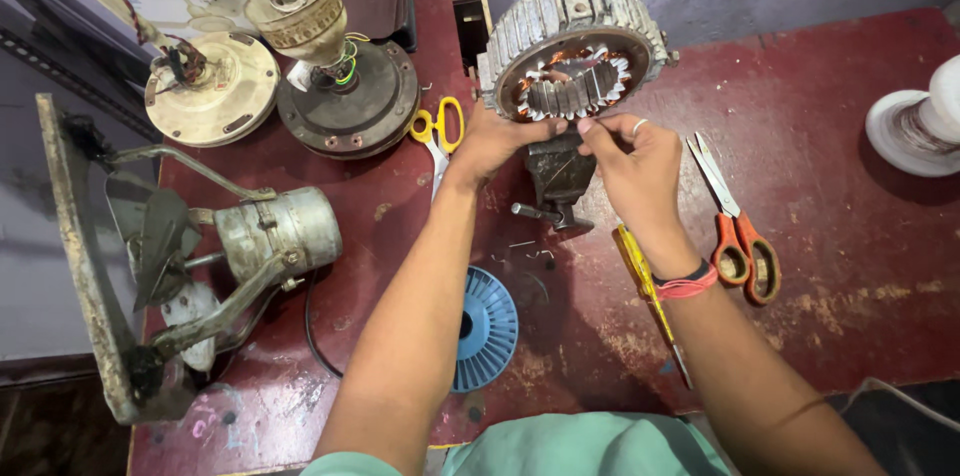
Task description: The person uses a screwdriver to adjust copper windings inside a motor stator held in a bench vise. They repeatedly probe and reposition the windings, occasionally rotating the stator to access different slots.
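A finned grey motor stator [572, 36] with copper windings stands tilted on the dark red table [820, 266], facing me. My left hand [497, 141] rests against its lower left rim, fingers curled on the housing. My right hand [630, 161], with a ring and a pink wrist band, pinches something small at the stator's lower edge; what it pinches is too small to tell. A dark metal base [558, 181] sits just below both hands.
Orange-handled scissors [738, 226] lie right of my right hand, yellow-handled scissors [438, 131] to the left. A yellow screwdriver [650, 301] and blue plastic fan disc [488, 328] lie near me. Fan motors [345, 86] and an exhaust fan frame [190, 256] crowd the left; a white part [915, 126] sits far right.
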